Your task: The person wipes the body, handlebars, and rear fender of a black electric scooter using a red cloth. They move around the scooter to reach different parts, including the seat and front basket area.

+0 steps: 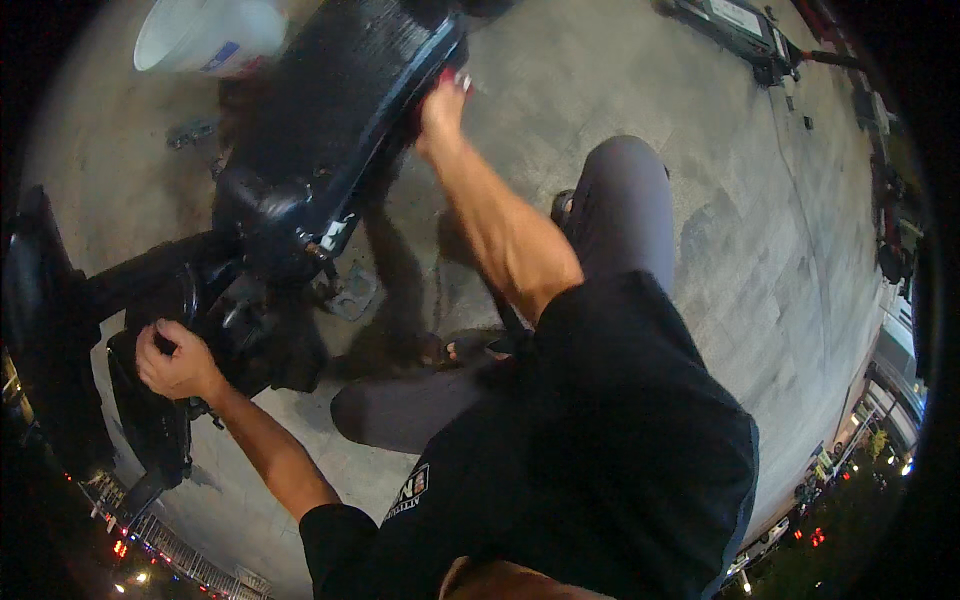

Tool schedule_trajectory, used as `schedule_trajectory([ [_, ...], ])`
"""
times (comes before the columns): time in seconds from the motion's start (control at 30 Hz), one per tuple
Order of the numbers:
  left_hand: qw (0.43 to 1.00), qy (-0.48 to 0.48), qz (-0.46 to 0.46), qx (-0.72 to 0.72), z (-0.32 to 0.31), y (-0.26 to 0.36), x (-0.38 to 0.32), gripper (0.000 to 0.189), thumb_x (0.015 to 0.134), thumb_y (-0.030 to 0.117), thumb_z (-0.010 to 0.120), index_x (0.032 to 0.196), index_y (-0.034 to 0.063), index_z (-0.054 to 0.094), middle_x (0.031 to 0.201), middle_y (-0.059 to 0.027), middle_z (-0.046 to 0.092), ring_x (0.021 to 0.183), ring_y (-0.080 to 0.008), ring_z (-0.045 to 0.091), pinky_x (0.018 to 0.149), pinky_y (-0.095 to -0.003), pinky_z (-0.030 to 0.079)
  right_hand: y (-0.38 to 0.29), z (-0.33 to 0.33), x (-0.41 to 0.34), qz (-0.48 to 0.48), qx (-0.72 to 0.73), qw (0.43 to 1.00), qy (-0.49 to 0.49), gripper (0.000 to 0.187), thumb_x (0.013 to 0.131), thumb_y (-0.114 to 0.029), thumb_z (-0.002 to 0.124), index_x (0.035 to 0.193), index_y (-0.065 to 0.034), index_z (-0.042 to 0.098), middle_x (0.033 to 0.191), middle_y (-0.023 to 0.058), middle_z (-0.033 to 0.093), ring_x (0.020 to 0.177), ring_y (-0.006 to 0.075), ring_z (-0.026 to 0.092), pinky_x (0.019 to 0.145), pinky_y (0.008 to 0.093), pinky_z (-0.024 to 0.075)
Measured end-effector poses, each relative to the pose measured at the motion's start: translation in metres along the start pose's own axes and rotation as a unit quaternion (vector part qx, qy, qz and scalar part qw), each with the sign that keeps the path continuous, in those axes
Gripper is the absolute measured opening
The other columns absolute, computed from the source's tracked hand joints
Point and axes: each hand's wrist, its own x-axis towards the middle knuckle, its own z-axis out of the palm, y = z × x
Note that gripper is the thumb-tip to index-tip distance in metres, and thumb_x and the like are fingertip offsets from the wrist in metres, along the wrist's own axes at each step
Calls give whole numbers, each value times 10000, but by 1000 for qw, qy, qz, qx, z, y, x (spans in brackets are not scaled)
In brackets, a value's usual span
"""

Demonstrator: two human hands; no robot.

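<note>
Before me stands a black two-wheeled motor vehicle, apparently a scooter or motorcycle, its long dark body running from the upper middle to the lower left. My right hand reaches to its near side edge, fingers closed around a small red item that is mostly hidden by the hand. At the lower left, my left hand is beside the dark parts near the wheel. Its fingers are curled, with thumb and forefinger close together; whether anything is between them does not show.
A white plastic bucket stands behind the vehicle. Small metal parts and a flat pale piece lie on the concrete floor. A dark floor jack with a handle is at the upper right. My bent knees are close to the vehicle.
</note>
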Motion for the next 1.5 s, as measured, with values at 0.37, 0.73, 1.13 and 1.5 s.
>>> schedule_trajectory([
  [0.37,985,-137,51,91,-7,-13,4,279,950,301,566,1135,113,659,1248,-119,602,1177,-343,538,970,-475,421,-83,-11,89,-299,-245,922,-27,443,871,-141,505,1294,-8,491,1222,244,611,1133,408,588,989,440,453],
  [0.73,931,-243,19,-271,16,287,24,295,803,52,646,1095,11,645,1201,-178,617,1167,-355,552,1034,-434,405,-155,31,57,-517,-318,782,-142,208,771,-82,656,978,-87,669,913,136,626,884,359,563,823,437,443],
  [1.13,894,-245,-38,-373,82,396,12,400,817,67,669,1202,17,569,1257,-229,521,1194,-401,485,1026,-467,386,-117,23,129,-387,-321,846,-176,268,842,-117,616,1105,-82,655,1014,148,636,970,313,598,889,404,454],
  [1.5,903,-203,0,-378,90,397,12,381,802,95,665,1160,9,568,1215,-224,540,1163,-412,491,1009,-483,387,-158,5,100,-260,-416,851,-186,263,853,-153,593,1079,-47,679,1031,160,692,939,356,639,862,430,490],
])
